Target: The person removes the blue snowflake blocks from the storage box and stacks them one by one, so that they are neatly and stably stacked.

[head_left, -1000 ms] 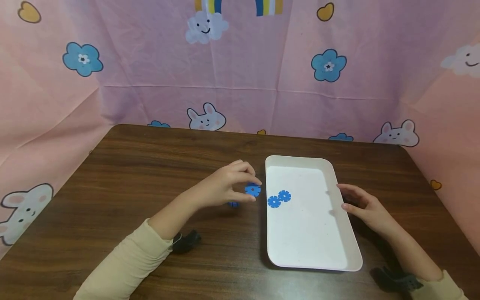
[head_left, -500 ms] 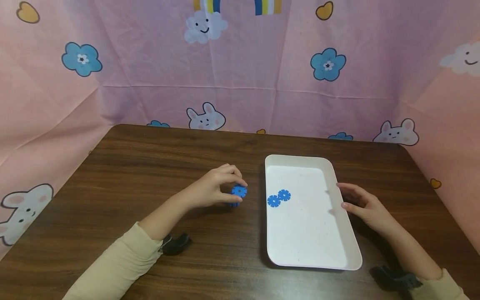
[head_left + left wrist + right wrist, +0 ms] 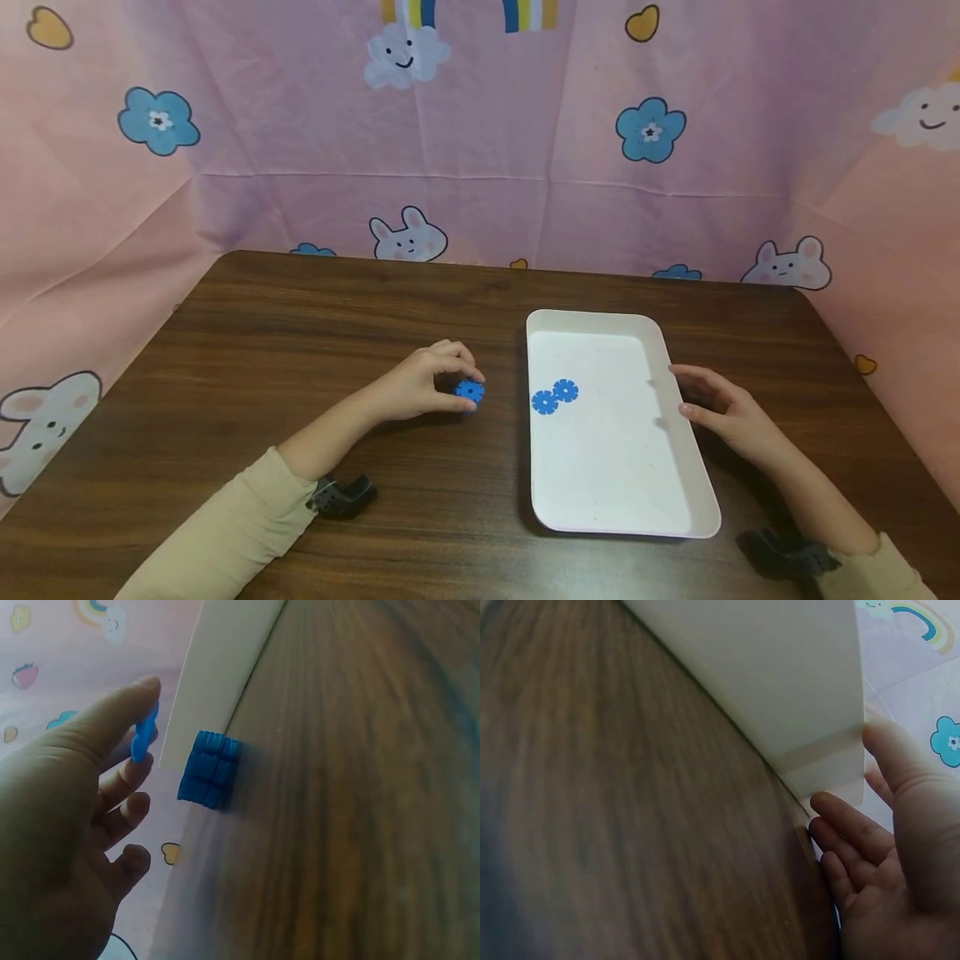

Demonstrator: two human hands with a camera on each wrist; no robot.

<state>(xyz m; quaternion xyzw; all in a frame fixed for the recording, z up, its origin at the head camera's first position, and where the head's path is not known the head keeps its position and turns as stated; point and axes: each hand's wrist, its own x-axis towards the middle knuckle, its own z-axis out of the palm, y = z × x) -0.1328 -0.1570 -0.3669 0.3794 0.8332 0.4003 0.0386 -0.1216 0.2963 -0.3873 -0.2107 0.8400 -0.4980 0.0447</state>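
Note:
Between thumb and index finger, my left hand (image 3: 420, 382) pinches a blue notched snowflake disc (image 3: 470, 392). It hovers over a short stack of blue discs (image 3: 210, 769) on the table; in the head view the held disc hides nearly all of that stack. In the left wrist view a gap shows between the held disc (image 3: 142, 739) and the stack. My right hand (image 3: 738, 421) rests against the right side of a white tray (image 3: 622, 483), fingertips and thumb touching its outer wall, fingers relaxed. Two blue discs (image 3: 555, 397) lie in the tray near its left wall.
A dark wood-grain table (image 3: 315, 308) carries everything. A pink patterned cloth (image 3: 480, 142) hangs behind and at both sides. Black wrist straps (image 3: 341, 496) with cameras sit on both wrists.
My left hand has moved left and down with the blue disc, from beside the tray's left wall to over the stack. The right hand and tray keep their places.

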